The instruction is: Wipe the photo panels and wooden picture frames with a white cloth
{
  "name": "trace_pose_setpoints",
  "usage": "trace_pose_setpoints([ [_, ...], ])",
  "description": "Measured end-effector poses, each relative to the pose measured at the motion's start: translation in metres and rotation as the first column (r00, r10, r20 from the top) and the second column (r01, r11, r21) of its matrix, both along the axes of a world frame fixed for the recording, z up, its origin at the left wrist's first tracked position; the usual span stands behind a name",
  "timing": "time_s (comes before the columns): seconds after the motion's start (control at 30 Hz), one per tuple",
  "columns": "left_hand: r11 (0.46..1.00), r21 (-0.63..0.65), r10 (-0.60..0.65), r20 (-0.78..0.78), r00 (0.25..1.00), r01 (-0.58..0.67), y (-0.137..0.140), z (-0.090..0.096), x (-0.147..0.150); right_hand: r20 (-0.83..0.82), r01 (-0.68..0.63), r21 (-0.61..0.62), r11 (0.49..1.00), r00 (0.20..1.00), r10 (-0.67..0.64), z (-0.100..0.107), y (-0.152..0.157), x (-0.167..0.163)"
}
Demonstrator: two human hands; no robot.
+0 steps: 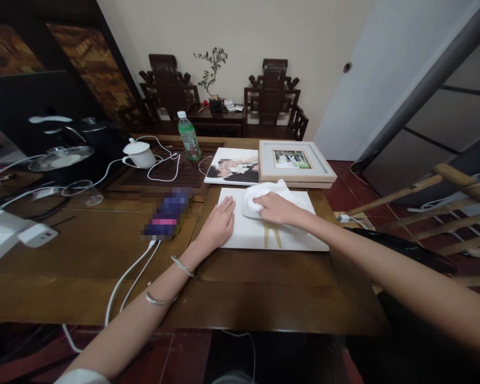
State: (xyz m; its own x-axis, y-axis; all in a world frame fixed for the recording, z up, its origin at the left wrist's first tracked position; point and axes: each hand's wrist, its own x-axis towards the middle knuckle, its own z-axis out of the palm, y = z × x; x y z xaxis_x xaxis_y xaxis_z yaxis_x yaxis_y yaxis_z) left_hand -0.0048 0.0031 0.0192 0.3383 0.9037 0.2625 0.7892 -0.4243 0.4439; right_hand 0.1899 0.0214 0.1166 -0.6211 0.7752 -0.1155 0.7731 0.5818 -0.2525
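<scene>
White panel (pixel 300 234) lies flat on the table (pixel 264 298), right of centre, two tan strokes showing near its near edge. Left hand (pixel 221 225) flat on the panel's left side, its grip slack, fingers extended, grasping nothing. Right hand (pixel 278 208) on a bunched white cloth (pixel 260 196) atop the panel; grip closed on the cloth, fingers bent into it. Just beyond the panel: a photo print (pixel 238 169) at far left, a pale picture frame (pixel 325 169) at far right. Risks, as I judge them: panel could skid if the left hand bears too lightly while the right pushes, nudging the print or frame. Hard rubbing might scuff the tan strokes, were their coating soft. Bunched cloth could slip, leaving bare fingertips to smudge the surface. White cable (pixel 122 272) runs close by the left forearm; a bangle (pixel 160 300) catching it might tug the phone (pixel 166 216), its screen too blurred to read.
</scene>
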Motion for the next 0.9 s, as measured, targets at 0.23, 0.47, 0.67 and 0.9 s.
trace_pose_setpoints([
  [0.23, 0.984, -0.061, 0.175, 0.377, 0.909, -0.164, 0.005, 0.006, -0.002, -0.062, -0.038, 0.148, 0.988, 0.997, 0.047, -0.028, -0.004, -0.043],
  [0.47, 0.959, -0.131, 0.284, 0.509, 0.813, -0.253, 0.004, 0.011, -0.002, -0.115, -0.37, -0.058, 0.927, 0.925, 0.362, -0.018, -0.042, -0.034],
  [0.67, 0.99, -0.049, 0.14, 0.329, 0.934, -0.131, -0.003, 0.015, 0.004, -0.065, -0.334, -0.307, 0.891, 0.942, 0.33, 0.017, -0.047, -0.01],
  [0.9, 0.998, 0.011, 0.056, -0.009, 0.998, -0.056, -0.005, 0.001, 0.006, 0.049, -0.118, -0.164, 0.979, 0.991, 0.127, 0.027, 0.005, -0.009],
])
